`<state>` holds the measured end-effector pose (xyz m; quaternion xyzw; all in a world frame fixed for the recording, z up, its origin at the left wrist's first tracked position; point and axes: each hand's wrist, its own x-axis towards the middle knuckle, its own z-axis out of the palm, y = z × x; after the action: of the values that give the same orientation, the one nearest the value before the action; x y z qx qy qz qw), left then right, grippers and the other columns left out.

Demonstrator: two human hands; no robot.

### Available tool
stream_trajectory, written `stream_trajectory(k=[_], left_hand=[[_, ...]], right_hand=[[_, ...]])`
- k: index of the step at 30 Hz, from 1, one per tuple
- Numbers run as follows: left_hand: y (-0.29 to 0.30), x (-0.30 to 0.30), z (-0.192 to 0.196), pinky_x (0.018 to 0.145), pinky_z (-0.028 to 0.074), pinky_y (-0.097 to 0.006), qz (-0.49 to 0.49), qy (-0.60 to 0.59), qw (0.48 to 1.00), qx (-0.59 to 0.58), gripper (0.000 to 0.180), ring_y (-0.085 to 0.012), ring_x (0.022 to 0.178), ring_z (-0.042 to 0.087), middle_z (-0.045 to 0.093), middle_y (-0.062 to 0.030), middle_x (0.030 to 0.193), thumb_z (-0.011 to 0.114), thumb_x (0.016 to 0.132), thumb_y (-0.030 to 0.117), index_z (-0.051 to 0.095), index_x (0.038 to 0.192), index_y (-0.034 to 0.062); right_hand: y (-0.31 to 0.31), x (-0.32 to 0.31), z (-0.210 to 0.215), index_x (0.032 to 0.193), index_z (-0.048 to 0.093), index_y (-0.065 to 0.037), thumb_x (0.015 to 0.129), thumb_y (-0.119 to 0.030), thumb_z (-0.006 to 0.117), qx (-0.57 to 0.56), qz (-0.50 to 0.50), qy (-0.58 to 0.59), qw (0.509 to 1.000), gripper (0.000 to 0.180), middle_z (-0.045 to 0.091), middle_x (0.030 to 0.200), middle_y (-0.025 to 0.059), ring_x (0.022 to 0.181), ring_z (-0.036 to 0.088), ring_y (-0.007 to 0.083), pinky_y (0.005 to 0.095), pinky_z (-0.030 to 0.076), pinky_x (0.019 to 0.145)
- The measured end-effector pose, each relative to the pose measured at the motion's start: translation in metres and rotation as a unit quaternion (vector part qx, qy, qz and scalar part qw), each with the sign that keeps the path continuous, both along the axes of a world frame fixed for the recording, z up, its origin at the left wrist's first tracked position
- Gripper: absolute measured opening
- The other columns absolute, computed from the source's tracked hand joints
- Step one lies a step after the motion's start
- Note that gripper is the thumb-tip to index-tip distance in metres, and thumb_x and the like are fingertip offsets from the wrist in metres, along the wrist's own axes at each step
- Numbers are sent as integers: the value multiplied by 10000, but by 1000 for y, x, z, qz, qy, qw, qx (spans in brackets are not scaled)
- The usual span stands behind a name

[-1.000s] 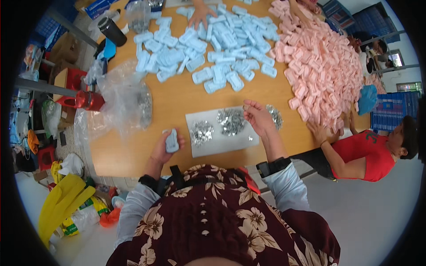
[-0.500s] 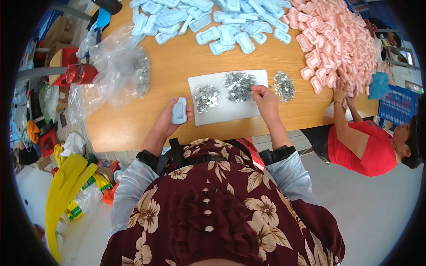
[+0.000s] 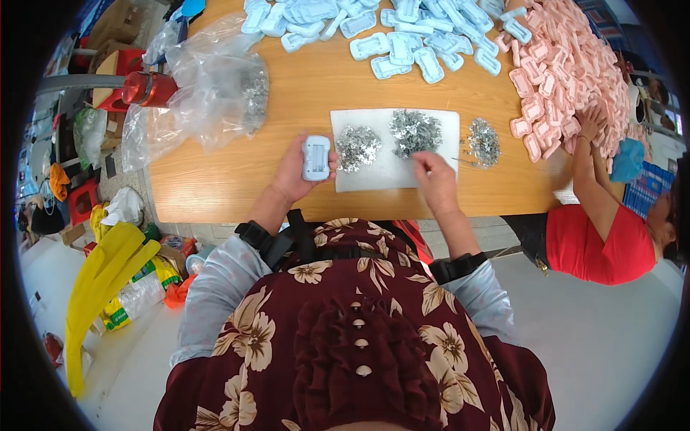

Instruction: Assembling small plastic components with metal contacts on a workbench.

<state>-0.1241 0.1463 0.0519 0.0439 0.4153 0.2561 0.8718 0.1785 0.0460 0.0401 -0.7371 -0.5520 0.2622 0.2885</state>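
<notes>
My left hand grips a light blue plastic casing, held up beside the left edge of a white sheet. A rectangular recess shows on the casing's upward face. Over the right part of the sheet, my right hand is closed in a pinch. Whatever is between its fingertips is too small to make out. Just beyond those fingertips lies a heap of small silvery metal pieces. A second silvery heap is on the sheet's left side, nearer the casing.
Another silvery pile sits right of the sheet. Many blue casings cover the far table; pink casings are heaped at far right, where a person in red reaches in. Clear plastic bags lie at left.
My right hand has drawn back slightly from the heap toward me. The left hand has turned the casing so its recessed face shows more fully. The whole view has shifted.
</notes>
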Motion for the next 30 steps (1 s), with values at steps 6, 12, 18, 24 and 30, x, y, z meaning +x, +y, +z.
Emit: stream_trajectory(k=[6,12,18,24,30], left_hand=[[-14,-13,-11,726,543,-383,-29,26,999,3,457,-233,782,646,657,-97,893,425,1011,459,560,1229,80],[-23,-17,-10,734,542,-376,-36,28,999,0,473,-226,777,645,657,-92,891,413,1015,462,554,1246,74],[-27,-25,-11,735,543,-371,-40,34,999,2,483,-222,776,645,656,-89,890,402,1018,466,547,1260,74],[-28,-26,-8,738,547,-366,-48,36,998,0,476,-219,783,641,652,-89,895,400,1020,459,541,1262,74],[-24,2,3,693,551,-323,-90,62,992,60,348,-200,765,637,630,-89,897,616,949,212,535,1249,56]], right_hand=[[-1,-52,8,969,668,-66,859,-89,662,-28,68,55,996,113,649,882,126,771,649,293,363,527,701],[25,-63,-14,962,667,-77,855,-134,680,23,101,-40,994,122,647,878,110,765,646,288,364,530,686],[29,-70,-19,942,658,-93,854,-141,660,-3,120,-101,988,101,648,888,115,800,642,316,404,530,706],[24,-66,-17,946,638,-101,861,-136,619,-36,89,-54,994,93,642,919,133,853,615,361,443,502,748],[12,-58,-17,936,648,-59,891,-107,636,-77,-62,142,985,67,636,806,58,723,592,173,301,491,684]])
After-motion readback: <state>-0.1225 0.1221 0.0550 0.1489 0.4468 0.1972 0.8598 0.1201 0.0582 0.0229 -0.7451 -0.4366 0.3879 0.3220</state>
